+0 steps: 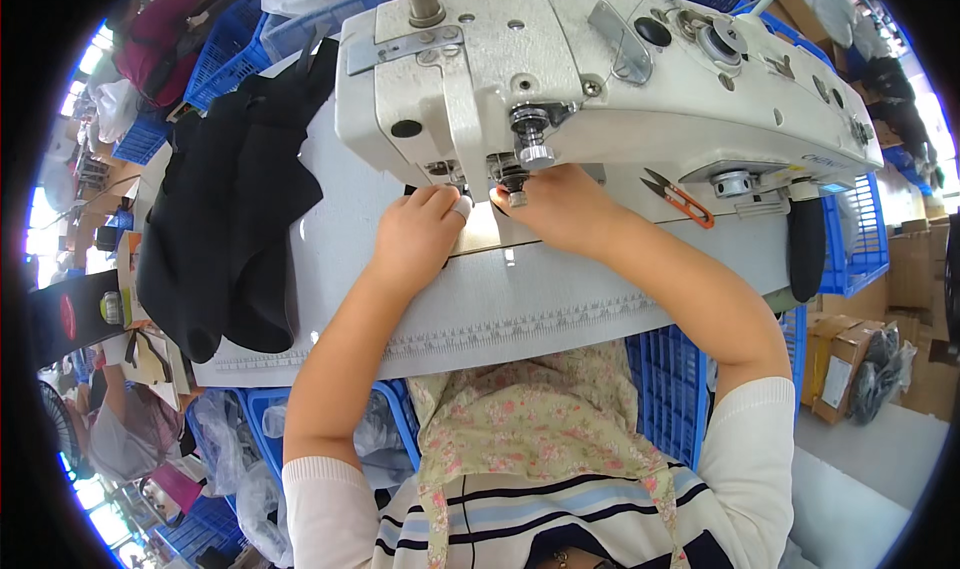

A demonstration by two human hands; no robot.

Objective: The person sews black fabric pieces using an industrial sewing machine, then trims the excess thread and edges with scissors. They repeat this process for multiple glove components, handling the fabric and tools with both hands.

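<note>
At the needle end of a white sewing machine (640, 64), my two hands work close together. My left hand (418, 237) is closed, its fingers curled and pressed together just left of the presser area, with a pale band on one finger. A small dark edge shows by its fingertips; what they hold is hidden. My right hand (560, 207) reaches in from the right, under the machine's arm, beside the thread tension knob (514, 187). Its thumb and fingers bend inward as in a pinch, partly covered by the machine, and what lies in them cannot be made out.
Black fabric pieces (235, 199) are heaped on the table's left. Orange-handled thread snips (685, 201) lie right of my right hand. A printed ruler strip (520, 327) runs along the table's front edge. Blue crates (670, 394) stand below, cardboard boxes (845, 369) at right.
</note>
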